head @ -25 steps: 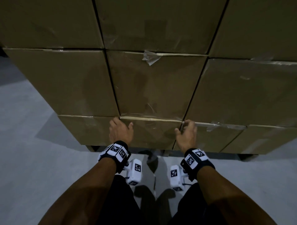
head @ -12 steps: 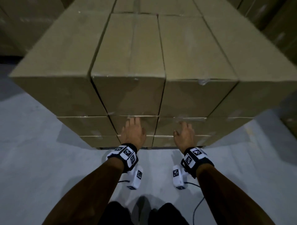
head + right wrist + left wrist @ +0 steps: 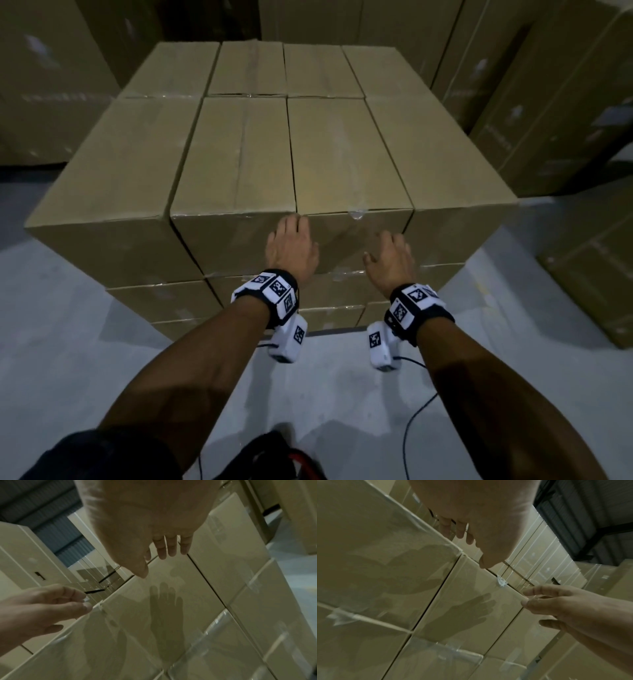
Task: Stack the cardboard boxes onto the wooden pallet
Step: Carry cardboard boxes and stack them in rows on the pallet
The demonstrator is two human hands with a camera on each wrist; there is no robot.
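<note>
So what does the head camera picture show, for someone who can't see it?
Two bare hands, the left hand and the right hand, reach toward the front of a tall stack of cardboard boxes on a grey floor, fingers open and holding nothing. More boxes stand behind.

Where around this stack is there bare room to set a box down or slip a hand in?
The stack's flat top is bare. Grey floor lies open left of the stack. Between the top boxes the seams are tight. The left hand and right hand crowd the near face; other stacks close off the right.
</note>
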